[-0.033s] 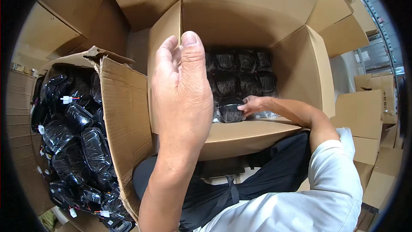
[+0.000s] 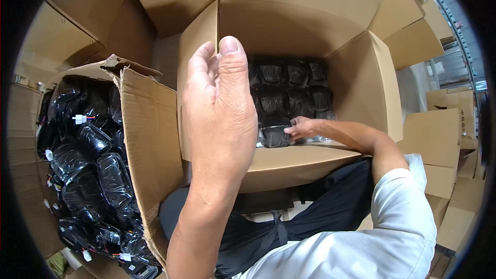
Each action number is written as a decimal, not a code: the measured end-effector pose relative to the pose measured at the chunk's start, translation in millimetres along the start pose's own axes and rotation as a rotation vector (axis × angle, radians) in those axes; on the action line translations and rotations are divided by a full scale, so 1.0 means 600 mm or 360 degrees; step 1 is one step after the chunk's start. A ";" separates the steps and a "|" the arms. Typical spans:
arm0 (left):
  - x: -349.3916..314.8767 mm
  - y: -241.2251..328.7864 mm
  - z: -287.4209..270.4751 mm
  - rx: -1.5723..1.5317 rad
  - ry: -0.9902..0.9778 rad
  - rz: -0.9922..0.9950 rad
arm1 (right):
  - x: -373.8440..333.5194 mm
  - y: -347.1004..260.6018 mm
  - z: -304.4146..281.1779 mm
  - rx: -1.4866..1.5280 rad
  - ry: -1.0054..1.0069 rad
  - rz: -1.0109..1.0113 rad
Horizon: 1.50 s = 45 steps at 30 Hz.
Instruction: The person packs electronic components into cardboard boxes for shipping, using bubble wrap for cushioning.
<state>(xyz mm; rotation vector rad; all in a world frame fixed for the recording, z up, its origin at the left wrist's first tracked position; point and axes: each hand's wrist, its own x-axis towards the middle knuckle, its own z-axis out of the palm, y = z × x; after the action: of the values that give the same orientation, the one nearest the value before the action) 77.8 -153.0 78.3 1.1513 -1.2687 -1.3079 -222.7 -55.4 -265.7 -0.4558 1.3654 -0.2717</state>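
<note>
My right hand (image 2: pixel 302 128) grips the right side of a black part in clear plastic wrap (image 2: pixel 276 133), its fingertips partly hidden. This part sits at the near side of a large open carton (image 2: pixel 299 163), in front of rows of similar wrapped black parts (image 2: pixel 289 98). My left hand (image 2: pixel 219 93) is raised, close to the camera, over the carton's left side. Its thumb stands apart from the partly hidden fingers, and nothing shows in it. It covers some of the carton's left interior.
On the left, a torn-edged carton (image 2: pixel 150 150) holds a heap of plastic-wrapped black parts (image 2: pixel 85 175) with white wire connectors (image 2: pixel 81 119). More cartons (image 2: pixel 431 144) stand to the right and behind. A metal rack (image 2: pixel 454 57) rises at the far right.
My right hand and the wrapped black part have shifted very slightly left, and the part's top sits a little lower. My left hand stays nearly still.
</note>
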 end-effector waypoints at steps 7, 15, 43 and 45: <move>-0.001 -0.005 -0.010 -0.0006 0.0011 -0.0057 | -0.005 -0.078 0.093 -0.1501 0.0416 0.0173; 0.009 0.002 0.044 0.0044 0.0015 0.0182 | 0.030 -0.054 0.048 -0.2080 0.0459 -0.0961; -0.276 -0.090 -0.785 0.1641 0.1088 0.0213 | -0.169 -0.101 0.041 -0.2818 0.0349 -0.0512; -0.255 -0.083 -0.750 0.1440 0.1057 0.0207 | -0.165 -0.083 0.007 -0.2889 0.0384 -0.0602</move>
<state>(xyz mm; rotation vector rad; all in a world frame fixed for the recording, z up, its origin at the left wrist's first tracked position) 540.8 -49.4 21.3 1.8682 -1.3876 -0.1317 -233.9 -54.6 -155.4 -2.2235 1.4314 0.7588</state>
